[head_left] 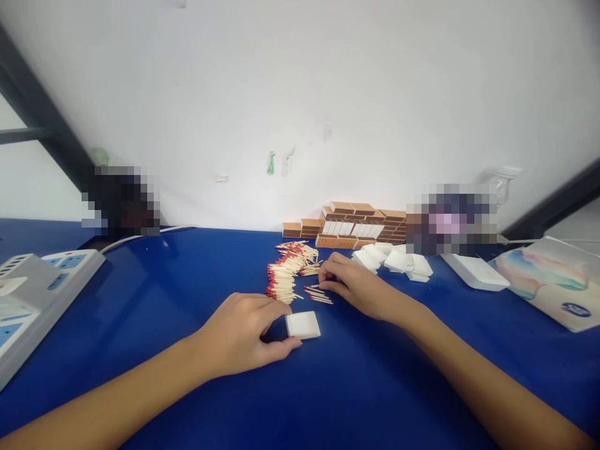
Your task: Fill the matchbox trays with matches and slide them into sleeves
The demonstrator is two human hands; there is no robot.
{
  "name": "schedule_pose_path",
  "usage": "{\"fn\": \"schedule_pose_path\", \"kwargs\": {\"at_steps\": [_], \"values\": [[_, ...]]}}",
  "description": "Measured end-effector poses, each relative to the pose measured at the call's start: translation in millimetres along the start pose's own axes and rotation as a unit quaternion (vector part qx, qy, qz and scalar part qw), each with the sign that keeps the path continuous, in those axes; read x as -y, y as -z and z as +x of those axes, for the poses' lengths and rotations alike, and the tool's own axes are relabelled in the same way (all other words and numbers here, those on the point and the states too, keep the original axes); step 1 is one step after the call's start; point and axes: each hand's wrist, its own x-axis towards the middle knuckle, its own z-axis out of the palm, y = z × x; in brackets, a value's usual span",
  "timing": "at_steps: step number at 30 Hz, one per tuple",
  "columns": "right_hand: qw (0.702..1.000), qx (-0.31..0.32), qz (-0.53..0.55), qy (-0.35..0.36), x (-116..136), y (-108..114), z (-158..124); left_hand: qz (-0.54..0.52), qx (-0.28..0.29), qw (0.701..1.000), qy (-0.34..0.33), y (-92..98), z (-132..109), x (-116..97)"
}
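My left hand grips a small white matchbox tray by its left end, thumb at the near edge and fingers at the far edge. The tray rests on the blue table. With fingertips pinched together, my right hand is at the end of a red-tipped match. Beside it lie several loose matches in a small row. To the left spreads a large pile of matches, most of their red heads pointing left. A smaller cluster of matches lies between the pile and my right fingers.
Brown matchboxes are stacked against the wall. White trays lie heaped behind my right hand. At right are a white box and a colourful tissue pack. A power strip sits at left, with a cable behind.
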Motion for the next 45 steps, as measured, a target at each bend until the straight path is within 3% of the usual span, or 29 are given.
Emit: {"fn": "schedule_pose_path", "kwargs": {"at_steps": [8, 14, 31, 40, 45], "values": [[0.998, -0.033, 0.030, -0.053, 14.2, -4.1, -6.6, 0.002, -0.003, 1.000, 0.004, -0.1, -0.2, -0.7], [0.998, -0.013, 0.026, -0.051, 27.5, -5.5, -14.0, 0.004, -0.011, 1.000, -0.005, -1.1, -1.4, 0.4], [0.999, -0.001, -0.023, -0.030, 27.8, -13.2, -13.8, 0.012, -0.015, 1.000, -0.002, 1.9, 0.7, 1.7], [0.999, -0.036, 0.010, -0.036, 33.3, 0.0, -18.8, 0.028, -0.008, 0.999, 0.018, 0.7, 1.5, 2.5], [0.998, -0.018, 0.046, -0.041, 46.9, 1.9, -21.3, 0.023, -0.017, 0.999, 0.019, 0.1, 2.0, 3.7]]}}
